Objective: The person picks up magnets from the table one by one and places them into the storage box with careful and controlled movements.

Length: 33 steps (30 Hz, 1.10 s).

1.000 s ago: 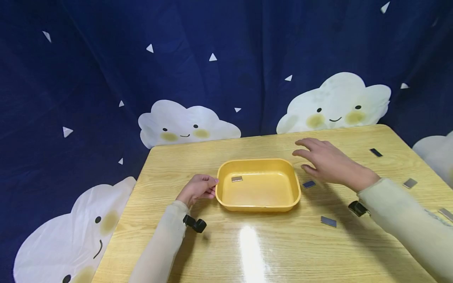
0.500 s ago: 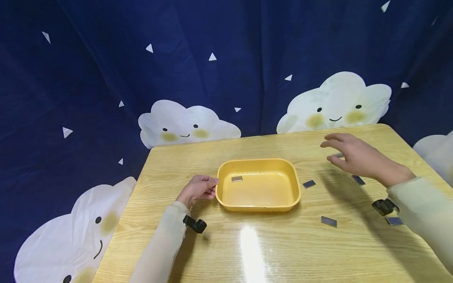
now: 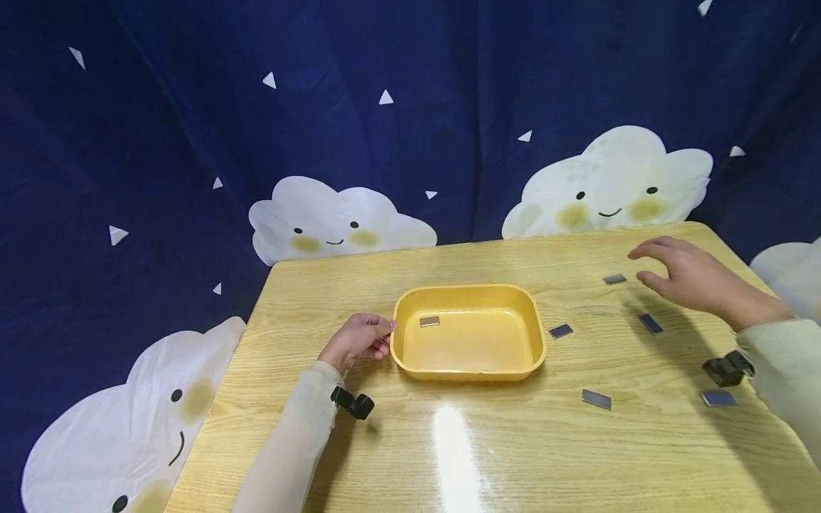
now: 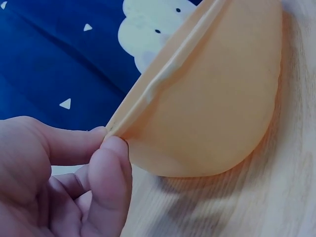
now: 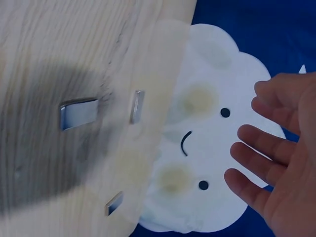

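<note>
A yellow rectangular tray point(image 3: 474, 372) sits on the wooden table, with one small flat metallic piece point(image 3: 430, 321) inside near its back left. My left hand point(image 3: 360, 338) pinches the tray's left rim between thumb and fingers; the left wrist view shows this grip on the rim point(image 4: 163, 79) up close. Over the table's far right hovers my right hand point(image 3: 693, 276), fingers spread and bent, holding nothing. Nearest to it lie a small grey piece point(image 3: 614, 279) and a dark piece point(image 3: 651, 323). In the right wrist view the empty fingers hang apart from several pieces point(image 5: 79, 112).
More small flat pieces lie to the tray's right: a dark one point(image 3: 561, 331), a grey one point(image 3: 596, 399) and another point(image 3: 718, 398) near the right wrist camera point(image 3: 727, 369). Behind the table point(image 3: 359, 456) hangs a dark blue curtain point(image 3: 359, 43) printed with clouds.
My right hand has moved right, away from the tray. Pieces formerly behind it now show, while others farther right have become hidden by the hand and sleeve. The left hand keeps its grip.
</note>
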Available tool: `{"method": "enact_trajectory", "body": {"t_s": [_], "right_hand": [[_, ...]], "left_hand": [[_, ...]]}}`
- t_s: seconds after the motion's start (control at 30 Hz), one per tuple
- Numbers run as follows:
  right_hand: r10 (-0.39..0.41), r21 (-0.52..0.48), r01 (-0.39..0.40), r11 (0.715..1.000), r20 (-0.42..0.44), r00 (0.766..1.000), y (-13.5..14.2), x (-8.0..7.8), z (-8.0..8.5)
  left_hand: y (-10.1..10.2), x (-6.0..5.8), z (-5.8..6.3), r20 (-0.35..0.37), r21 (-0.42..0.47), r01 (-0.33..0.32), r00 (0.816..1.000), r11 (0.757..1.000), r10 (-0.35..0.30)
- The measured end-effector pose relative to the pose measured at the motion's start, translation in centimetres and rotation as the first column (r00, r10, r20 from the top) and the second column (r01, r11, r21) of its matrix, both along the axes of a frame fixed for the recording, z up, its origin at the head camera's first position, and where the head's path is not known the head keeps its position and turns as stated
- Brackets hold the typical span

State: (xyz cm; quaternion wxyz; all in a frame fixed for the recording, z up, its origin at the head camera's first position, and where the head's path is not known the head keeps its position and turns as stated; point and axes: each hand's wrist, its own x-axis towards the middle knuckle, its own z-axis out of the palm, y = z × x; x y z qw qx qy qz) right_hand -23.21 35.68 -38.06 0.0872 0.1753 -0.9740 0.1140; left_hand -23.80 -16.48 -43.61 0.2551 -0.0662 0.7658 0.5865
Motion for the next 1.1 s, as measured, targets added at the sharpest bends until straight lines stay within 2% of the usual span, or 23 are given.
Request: {"method": "enact_trajectory", "body": {"t_s": [0.23, 0.6, 0.87, 1.1], "right_hand": [[-0.014, 0.021, 0.013, 1.000, 0.048, 0.999, 1.0, -0.3, -1.1], [-0.027, 0.034, 0.021, 0.999, 0.196, 0.980, 1.6, -0.9, -2.8], [-0.036, 0.080, 0.019, 0.997, 0.217, 0.975, 1.7, -1.9, -3.8], [-0.049, 0.052, 0.037, 0.998, 0.254, 0.966, 1.3, -3.1, -3.8]], "left_hand": [[-0.1, 0.2, -0.2, 0.002, -0.012, -0.002, 1.000, 1.000, 0.002], [0.3, 0.3, -0.5, -0.018, -0.008, -0.008, 1.000, 1.000, 0.008], [0.3, 0.8, -0.7, -0.040, -0.008, -0.053, 0.998, 0.999, 0.053], [0.4, 0.7, -0.2, -0.056, -0.007, -0.052, 0.997, 0.999, 0.051]]}}
